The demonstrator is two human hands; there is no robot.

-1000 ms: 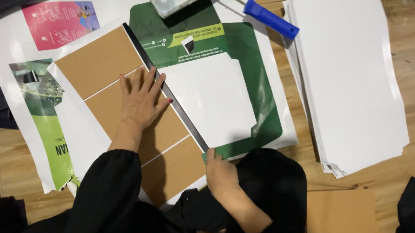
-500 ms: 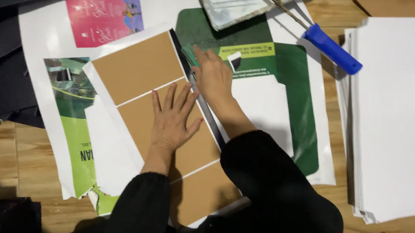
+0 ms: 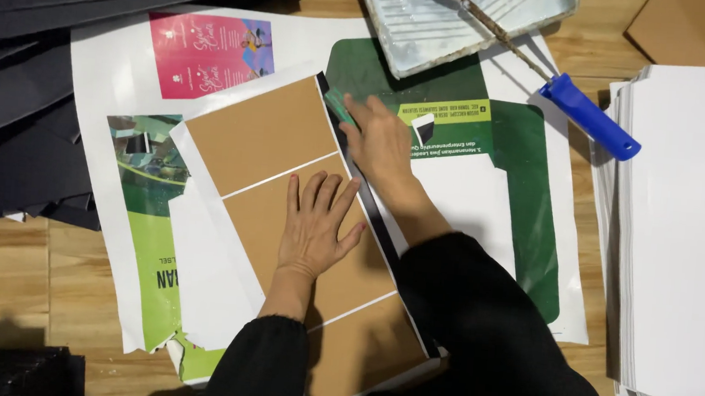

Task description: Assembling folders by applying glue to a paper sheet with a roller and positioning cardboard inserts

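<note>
- Wooden floor (image 3: 3,271) carried printed posters as a work mat.
- Left hand (image 3: 314,224) lay flat, grip spread, pinning the brown board panels (image 3: 269,133) at the mat's centre.
- Right hand (image 3: 382,142), grip closed on a green tool (image 3: 340,105), pressed the black wrap strip (image 3: 368,208) along the panels' right edge.

Below you lies a wooden plank floor (image 3: 11,280), light brown with visible grain and seams. A large printed poster (image 3: 119,71) is spread flat over it. Dark sheets (image 3: 30,139) pile up at your upper left; a stack of white sheets (image 3: 692,250) sits at your right. Light is even and soft.
</note>
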